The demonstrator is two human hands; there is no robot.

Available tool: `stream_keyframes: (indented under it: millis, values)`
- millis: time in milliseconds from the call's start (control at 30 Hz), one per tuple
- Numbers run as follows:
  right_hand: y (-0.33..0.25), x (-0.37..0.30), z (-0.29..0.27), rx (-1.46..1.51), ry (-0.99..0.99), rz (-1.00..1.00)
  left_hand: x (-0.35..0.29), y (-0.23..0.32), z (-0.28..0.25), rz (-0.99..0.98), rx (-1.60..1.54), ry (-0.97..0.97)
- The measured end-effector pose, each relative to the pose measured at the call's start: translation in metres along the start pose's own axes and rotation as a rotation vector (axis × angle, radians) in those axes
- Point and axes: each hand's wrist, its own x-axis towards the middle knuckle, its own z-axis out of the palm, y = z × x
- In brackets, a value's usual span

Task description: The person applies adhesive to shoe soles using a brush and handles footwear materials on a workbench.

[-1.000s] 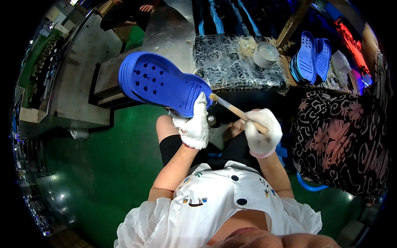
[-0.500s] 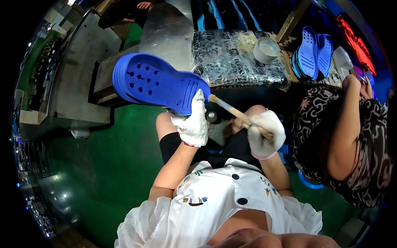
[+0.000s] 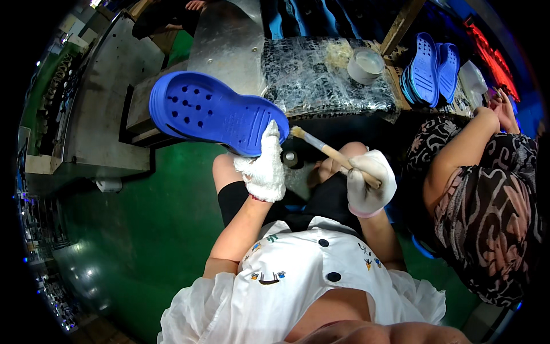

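Left gloved hand (image 3: 263,172) was clamped on the heel (image 3: 283,122) of a blue perforated clog sole (image 3: 226,117), upper left-centre; right gloved hand (image 3: 371,182) gripped a wooden-handled brush (image 3: 333,153), bristles (image 3: 297,132) just beside that heel, where strokes skirting the obstructing left thumb (image 3: 271,136) seemed advisable; upper right held a round tub (image 3: 362,71) and more blue soles (image 3: 425,74).

I had a bright middle fading into black corners; glare streaked the wrapped counter (image 3: 306,92), white spots shone off the green floor (image 3: 126,241), and straight edges bowed rimward.
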Motion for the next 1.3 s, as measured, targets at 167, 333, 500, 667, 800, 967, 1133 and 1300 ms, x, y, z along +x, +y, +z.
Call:
stream_keyframes:
  millis: [167, 333, 500, 667, 800, 967, 1133, 1300]
  values:
    - [0.002, 0.001, 0.000, -0.013, -0.062, -0.029, -0.001, -0.002, 0.000, -0.034, 0.034, 0.029]
    - [-0.002, 0.009, 0.004, 0.004, -0.023, -0.015, -0.006, 0.013, 0.006, -0.173, 0.015, -0.061]
    - [0.000, 0.009, -0.005, -0.006, 0.021, 0.046, -0.003, 0.004, 0.008, -0.037, 0.047, 0.066]
    - [-0.008, 0.016, 0.003, 0.019, -0.071, -0.049, 0.002, 0.016, 0.005, -0.089, 0.109, 0.034]
    - [0.015, -0.012, -0.008, 0.028, 0.174, 0.350, 0.009, 0.009, 0.015, 0.084, 0.080, 0.136]
    - [0.068, -0.088, 0.004, 0.253, 0.259, 0.785, 0.009, 0.011, 0.023, -0.068, 0.345, -0.172]
    - [0.071, -0.113, 0.010, -0.054, 0.014, 0.992, -0.013, 0.024, 0.080, -0.464, 0.218, -0.794]
    - [0.088, -0.129, 0.006, -0.054, -0.087, 1.074, -0.024, -0.002, 0.174, -0.512, 0.175, -1.078]
